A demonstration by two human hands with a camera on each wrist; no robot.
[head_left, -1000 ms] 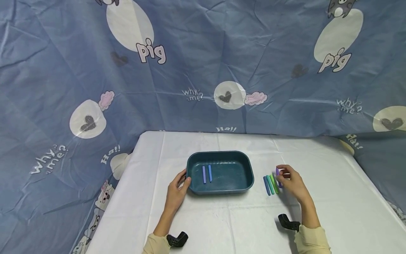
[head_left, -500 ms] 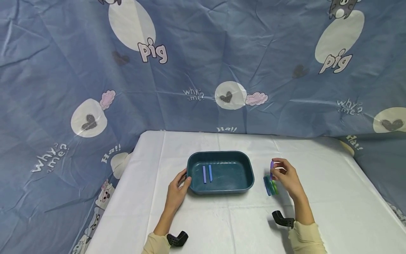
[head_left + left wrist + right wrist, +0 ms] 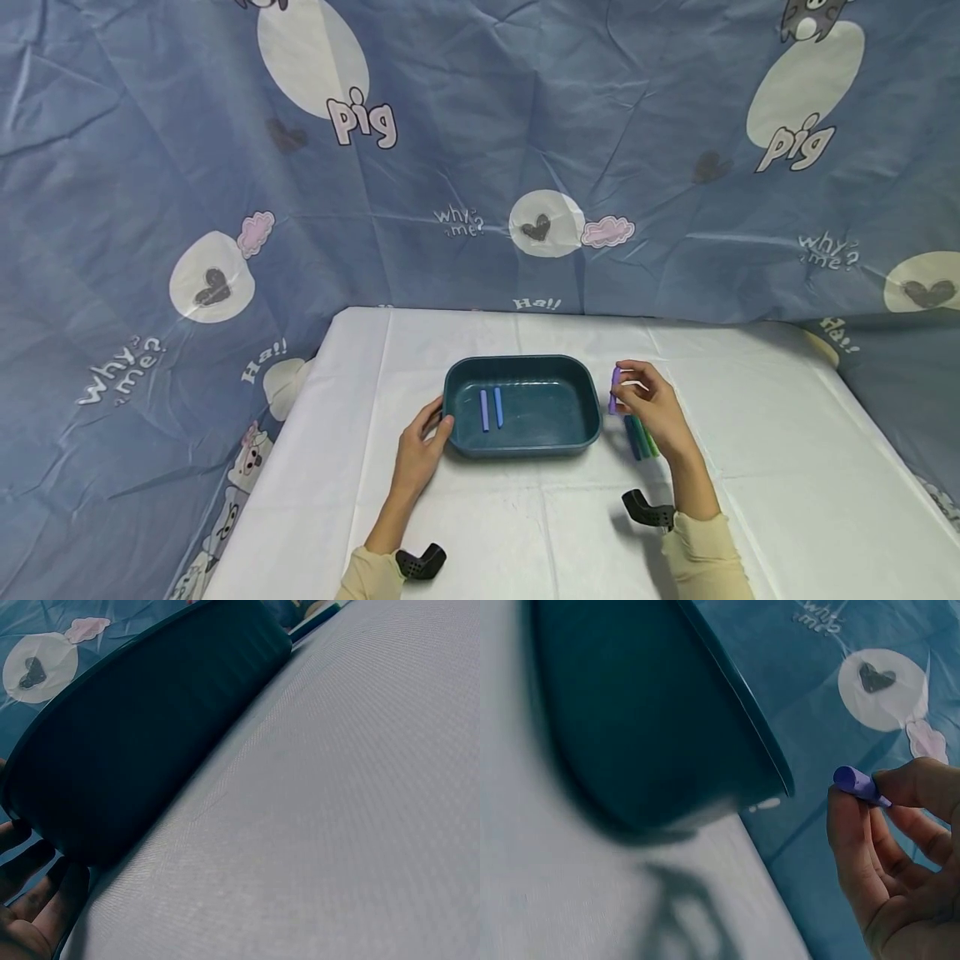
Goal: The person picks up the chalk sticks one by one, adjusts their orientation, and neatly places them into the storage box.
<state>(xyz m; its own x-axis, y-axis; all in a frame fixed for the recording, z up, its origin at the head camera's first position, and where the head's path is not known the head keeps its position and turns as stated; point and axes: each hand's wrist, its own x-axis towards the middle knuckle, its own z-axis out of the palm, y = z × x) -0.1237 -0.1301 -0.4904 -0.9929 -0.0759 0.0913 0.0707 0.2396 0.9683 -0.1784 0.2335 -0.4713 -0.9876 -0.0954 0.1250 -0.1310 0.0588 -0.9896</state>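
A dark teal rectangular tray (image 3: pixel 551 452) stands on the white table, with a lilac crayon (image 3: pixel 484 410) and a blue crayon (image 3: pixel 498 407) lying side by side in its left half. My left hand (image 3: pixel 416 454) holds the tray at its left end; in the left wrist view its fingers (image 3: pixel 56 900) lie against the outer wall. My right hand (image 3: pixel 660 411) pinches a purple crayon (image 3: pixel 855 782) between thumb and fingers, raised above the table just right of the tray. Below that hand lie a dark blue crayon (image 3: pixel 632 438), a teal one and a green one, partly covered.
The white cloth (image 3: pixel 495 533) covers the table up to a blue patterned curtain (image 3: pixel 420 150) behind and at the sides. Black camera mounts (image 3: pixel 647 510) sit on both wrists, below the cream sleeves (image 3: pixel 705 554).
My right hand has lifted the purple crayon from beside the other loose crayons and carried it left, close to the tray's right side. The left hand has stayed on the tray.
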